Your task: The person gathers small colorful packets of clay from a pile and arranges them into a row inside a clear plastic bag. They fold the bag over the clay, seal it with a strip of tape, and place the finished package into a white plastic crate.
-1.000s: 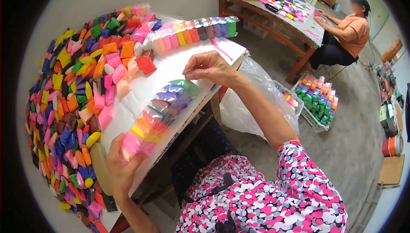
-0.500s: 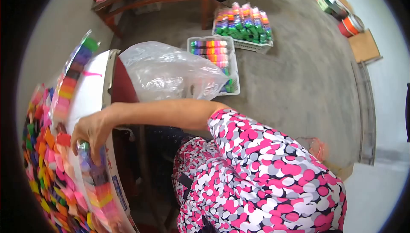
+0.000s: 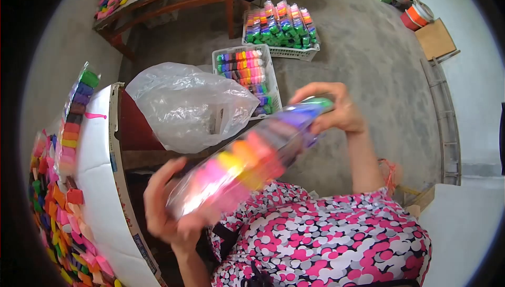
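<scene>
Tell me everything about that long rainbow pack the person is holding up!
The long pack is a clear shiny plastic sleeve holding a row of soft-looking coloured blocks: pink, yellow, orange, red, purple, green. It is blurred, tilted, its green end raised. The left hand grips its pink end, the right hand its green end. It is off the table, above the person's patterned top.

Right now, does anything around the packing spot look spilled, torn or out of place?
Nothing stands out. The left hand and right hand hold a filled rainbow packet by its ends, blurred but seemingly intact. Another packet lies on the white table; loose pieces stay heaped there.
</scene>
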`<state>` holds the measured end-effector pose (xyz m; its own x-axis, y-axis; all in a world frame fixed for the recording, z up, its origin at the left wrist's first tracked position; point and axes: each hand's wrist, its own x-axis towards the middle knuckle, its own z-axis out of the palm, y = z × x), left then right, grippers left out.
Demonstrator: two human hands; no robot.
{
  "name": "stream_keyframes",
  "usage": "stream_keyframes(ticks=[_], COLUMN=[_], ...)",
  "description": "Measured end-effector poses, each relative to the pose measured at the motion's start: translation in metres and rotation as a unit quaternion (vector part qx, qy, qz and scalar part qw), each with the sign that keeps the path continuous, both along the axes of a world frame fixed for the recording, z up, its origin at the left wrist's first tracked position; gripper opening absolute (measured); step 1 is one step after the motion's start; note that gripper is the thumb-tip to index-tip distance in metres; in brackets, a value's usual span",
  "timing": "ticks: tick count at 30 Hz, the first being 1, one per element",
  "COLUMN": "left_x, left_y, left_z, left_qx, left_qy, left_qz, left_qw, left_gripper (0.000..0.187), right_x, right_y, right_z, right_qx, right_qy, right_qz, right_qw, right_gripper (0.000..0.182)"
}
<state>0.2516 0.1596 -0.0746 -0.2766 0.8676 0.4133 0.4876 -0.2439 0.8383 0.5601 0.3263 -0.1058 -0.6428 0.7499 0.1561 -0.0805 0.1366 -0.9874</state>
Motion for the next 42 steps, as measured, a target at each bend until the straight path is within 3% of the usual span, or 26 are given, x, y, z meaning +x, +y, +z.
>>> stream_keyframes(ticks=[1, 3, 5, 7, 10, 12, 14, 17, 19, 21, 25, 30, 31, 34, 35, 38, 42], left_x=[0.007, 0.022, 0.027, 0.019, -0.032, -0.061, -0.09, -0.094, -0.094, -0.101, -0.101, -0.095, -0.095, -0.092, -0.091, -0.087, -0.091], left_y=[0.018, 0.052, 0.071, 0.082, 0.072, 0.058, 0.045, 0.037, 0.038, 0.038, 0.039, 0.039, 0.04, 0.042, 0.043, 0.044, 0.044], left_z=[-0.007, -0.006, -0.003, 0.001, 0.007, 0.005, -0.006, 0.001, 0.016, 0.025, 0.025, 0.019, 0.019, 0.018, 0.019, 0.019, 0.014], left_qx=[0.004, -0.032, -0.047, -0.03, -0.006, -0.085, -0.154, -0.23, -0.257, -0.289, -0.287, -0.267, -0.266, -0.27, -0.274, -0.273, -0.266], left_qy=[-0.001, -0.029, 0.078, 0.313, 0.461, 0.548, 0.59, 0.618, 0.6, 0.562, 0.584, 0.611, 0.61, 0.606, 0.603, 0.604, 0.601], left_qz=[-0.02, -0.117, -0.115, -0.044, 0.113, 0.231, 0.253, 0.222, 0.193, 0.182, 0.167, 0.176, 0.176, 0.177, 0.177, 0.187, 0.194], left_qw=[1.0, 0.992, 0.989, 0.948, 0.88, 0.799, 0.751, 0.719, 0.733, 0.754, 0.741, 0.725, 0.725, 0.727, 0.728, 0.725, 0.728], left_gripper=[0.1, 0.083, 0.072, 0.067, 0.06, 0.071, 0.081, 0.088, 0.09, 0.09, 0.083, 0.081, 0.081, 0.079, 0.078, 0.077, 0.082], right_x=[0.018, 0.046, 0.082, 0.117, 0.146, 0.152, 0.15, 0.137, 0.116, 0.087, 0.038, -0.007, -0.011, -0.03, -0.023, -0.023, -0.021], right_y=[0.002, 0.001, 0.006, 0.011, 0.022, 0.035, 0.059, 0.104, 0.132, 0.153, 0.192, 0.22, 0.233, 0.25, 0.258, 0.214, 0.132], right_z=[-0.008, -0.022, -0.041, -0.057, -0.079, -0.095, -0.121, -0.189, -0.227, -0.246, -0.293, -0.298, -0.313, -0.367, -0.414, -0.436, -0.454], right_qx=[-0.006, -0.09, -0.131, -0.148, -0.126, -0.093, -0.065, 0.058, 0.083, 0.057, 0.02, -0.041, -0.078, -0.233, -0.145, -0.082, -0.247], right_qy=[-0.006, 0.013, -0.012, -0.036, -0.09, -0.15, -0.24, -0.329, -0.376, -0.333, -0.255, -0.2, -0.197, -0.185, -0.292, -0.477, -0.38], right_qz=[-0.033, -0.088, -0.154, -0.223, -0.319, -0.368, -0.355, -0.352, -0.357, -0.357, -0.351, -0.325, -0.31, -0.423, -0.433, -0.318, -0.206], right_qw=[0.999, 0.992, 0.979, 0.963, 0.935, 0.913, 0.901, 0.874, 0.851, 0.871, 0.901, 0.923, 0.927, 0.856, 0.841, 0.815, 0.867], right_gripper=[0.052, 0.048, 0.045, 0.043, 0.04, 0.039, 0.04, 0.042, 0.044, 0.044, 0.047, 0.05, 0.062, 0.079, 0.085, 0.079, 0.058])
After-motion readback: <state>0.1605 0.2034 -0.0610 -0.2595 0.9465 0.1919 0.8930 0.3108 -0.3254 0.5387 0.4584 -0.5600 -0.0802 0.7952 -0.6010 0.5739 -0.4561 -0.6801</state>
